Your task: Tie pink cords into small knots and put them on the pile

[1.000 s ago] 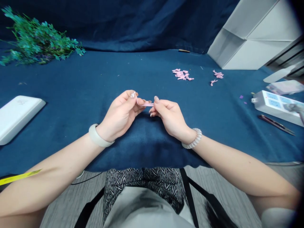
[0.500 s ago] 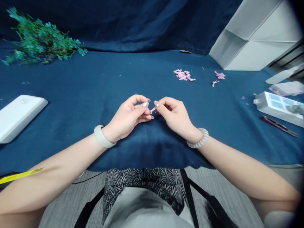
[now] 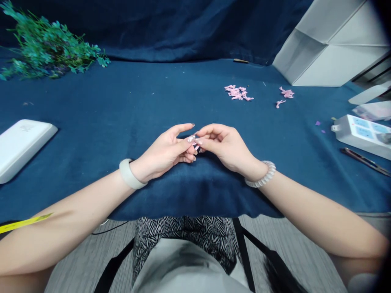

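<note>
Both grips pinch one small pink strip [image 3: 194, 141] at frame centre, left hand [image 3: 166, 152] meeting right hand [image 3: 227, 147]; I judge it light, soft, best held at its ends.

Two hands at the near edge of the desk [image 3: 122, 101]: left hand [image 3: 166, 152], right hand [image 3: 227, 147], one small pink piece [image 3: 195, 142] pinched between their fingers. One bracelet on each wrist. Pink pieces farther back: one heap [image 3: 238, 92], too small to count singly; one smaller cluster [image 3: 287, 93]; one lone piece [image 3: 279, 103]. One white case [image 3: 21, 142]. One green sprig bundle [image 3: 45, 47]. One power strip [image 3: 363, 132]. One dark tool [image 3: 365, 161].
</note>
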Tool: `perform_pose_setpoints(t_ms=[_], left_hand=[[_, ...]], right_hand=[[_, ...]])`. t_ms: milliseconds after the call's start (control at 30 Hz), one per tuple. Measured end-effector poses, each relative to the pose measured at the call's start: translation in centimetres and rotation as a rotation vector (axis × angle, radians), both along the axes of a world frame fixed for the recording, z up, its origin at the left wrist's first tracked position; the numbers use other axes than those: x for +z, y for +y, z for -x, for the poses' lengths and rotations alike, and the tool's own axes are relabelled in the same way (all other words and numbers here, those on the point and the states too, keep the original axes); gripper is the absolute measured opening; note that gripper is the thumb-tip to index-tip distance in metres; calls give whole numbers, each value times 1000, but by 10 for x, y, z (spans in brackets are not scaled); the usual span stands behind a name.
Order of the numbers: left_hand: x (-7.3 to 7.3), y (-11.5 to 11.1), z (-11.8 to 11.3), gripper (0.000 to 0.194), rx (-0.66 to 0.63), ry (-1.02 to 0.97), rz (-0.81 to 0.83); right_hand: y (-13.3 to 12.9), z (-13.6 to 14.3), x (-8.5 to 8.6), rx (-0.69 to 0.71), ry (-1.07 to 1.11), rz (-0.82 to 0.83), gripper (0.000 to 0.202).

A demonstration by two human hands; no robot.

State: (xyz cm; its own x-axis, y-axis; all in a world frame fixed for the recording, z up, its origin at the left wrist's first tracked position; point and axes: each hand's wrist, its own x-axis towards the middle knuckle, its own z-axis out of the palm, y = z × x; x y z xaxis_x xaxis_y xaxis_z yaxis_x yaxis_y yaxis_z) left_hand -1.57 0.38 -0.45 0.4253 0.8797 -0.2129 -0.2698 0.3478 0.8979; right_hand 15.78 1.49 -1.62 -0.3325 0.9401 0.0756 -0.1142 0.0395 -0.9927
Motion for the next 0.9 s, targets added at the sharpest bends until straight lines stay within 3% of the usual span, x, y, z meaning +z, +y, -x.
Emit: perform_pose_setpoints(t_ms=[167,367,567,900], left_hand=[[-4,0,0,59,-40,53,-11],[-8,1,0,60,-48,123,-131],[-10,2,1,58,-12,164,-144],[-6,1,-2,33,23,23,-72]], right_hand=[[1,-5,0,219,-67,56,40],[-1,-4,2,384,-66,-21,29],[-2,0,0,283,-65,-23,15],[-4,6,-1,44,-54,-75,20]])
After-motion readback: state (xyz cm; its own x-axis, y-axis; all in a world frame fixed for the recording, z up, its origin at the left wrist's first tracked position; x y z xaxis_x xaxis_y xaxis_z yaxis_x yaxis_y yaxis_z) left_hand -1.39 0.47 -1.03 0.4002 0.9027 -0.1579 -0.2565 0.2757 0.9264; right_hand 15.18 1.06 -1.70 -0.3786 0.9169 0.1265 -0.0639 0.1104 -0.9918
